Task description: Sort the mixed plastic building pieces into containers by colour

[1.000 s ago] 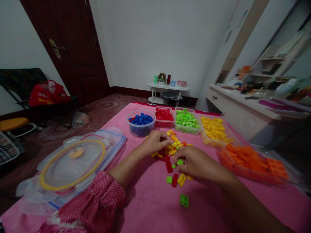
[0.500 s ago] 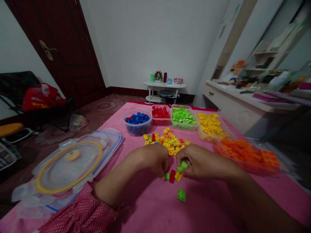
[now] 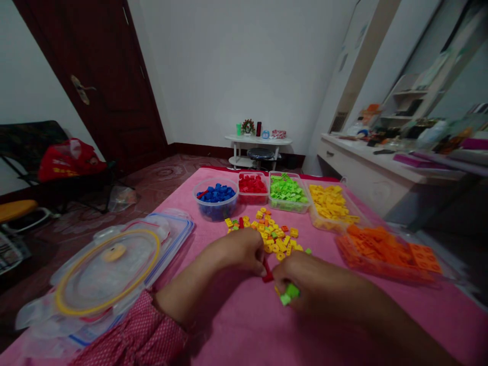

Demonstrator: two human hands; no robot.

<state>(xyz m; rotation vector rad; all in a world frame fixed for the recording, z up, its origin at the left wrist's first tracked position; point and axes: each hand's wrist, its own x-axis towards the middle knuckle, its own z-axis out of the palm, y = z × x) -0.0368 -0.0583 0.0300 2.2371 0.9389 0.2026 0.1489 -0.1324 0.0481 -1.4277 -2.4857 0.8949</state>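
My left hand (image 3: 246,250) is closed, its fingertips pinched at a red toy brick (image 3: 267,273) low over the pink cloth. Beside it my right hand (image 3: 305,277) curls round green toy bricks (image 3: 290,294), which stick out below the fingers. A bit of yellow shows at the right fingertips, mostly covered. Just beyond both hands lies a loose pile of small, mostly yellow toy bricks (image 3: 280,244), mixed with a few orange, green and red ones.
Behind the pile stand a round tub of blue bricks (image 3: 216,211) and boxes of red (image 3: 252,198), green (image 3: 288,206) and yellow bricks (image 3: 331,223). A box of orange bricks (image 3: 385,274) is at the right. Clear lids (image 3: 110,274) lie stacked at the left.
My right hand has moved nearer to me and turned, keeping the green bricks. The red brick has shifted from the cloth to my left fingertips. The single green brick in front is no longer visible.
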